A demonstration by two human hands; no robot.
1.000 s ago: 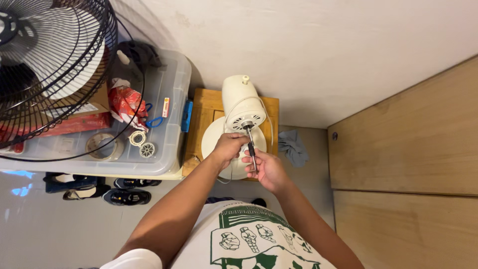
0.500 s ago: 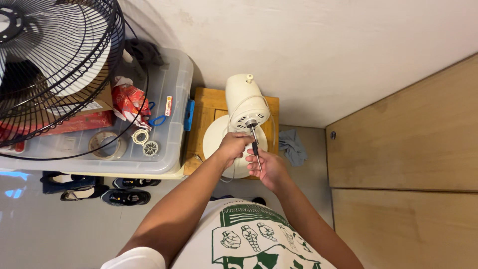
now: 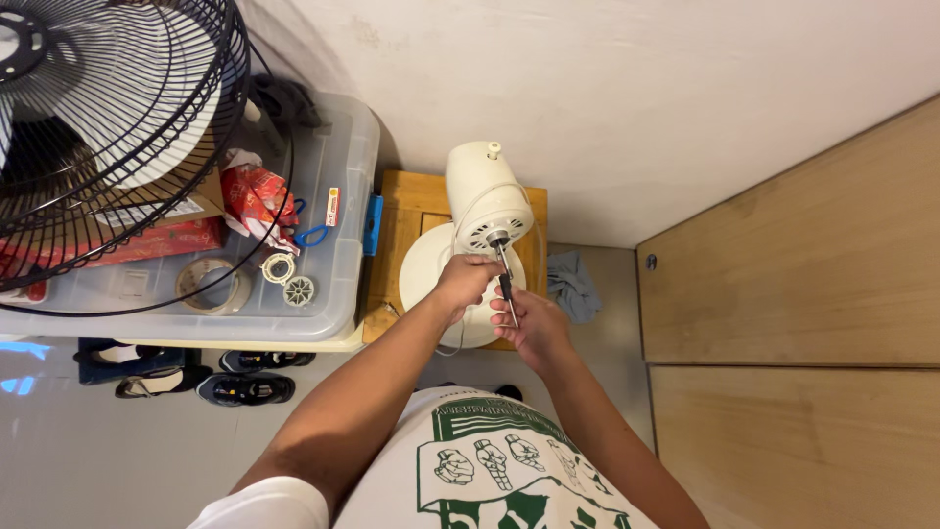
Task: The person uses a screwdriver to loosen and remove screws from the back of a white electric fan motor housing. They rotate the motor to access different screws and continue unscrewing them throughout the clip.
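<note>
A cream fan motor housing (image 3: 487, 199) on its round base (image 3: 431, 277) stands on a small wooden stool (image 3: 407, 201); the blades and guards are off. A thin dark screwdriver (image 3: 505, 278) runs from the motor's front face down into my right hand (image 3: 530, 323), which grips its handle. My left hand (image 3: 463, 282) is closed just left of the shaft, under the motor face, touching the fan's neck; what it pinches is hidden.
A black wire fan guard (image 3: 117, 147) and white blade lie on a clear lidded storage box (image 3: 338, 294) holding tape rolls and red packets. Shoes (image 3: 240, 387) sit under it on the floor. Wooden cabinet (image 3: 793, 284) at right, grey cloth (image 3: 571, 284) beside the stool.
Both hands stay at the motor front. The screwdriver and my right hand have shifted slightly; the view has drifted a little.
</note>
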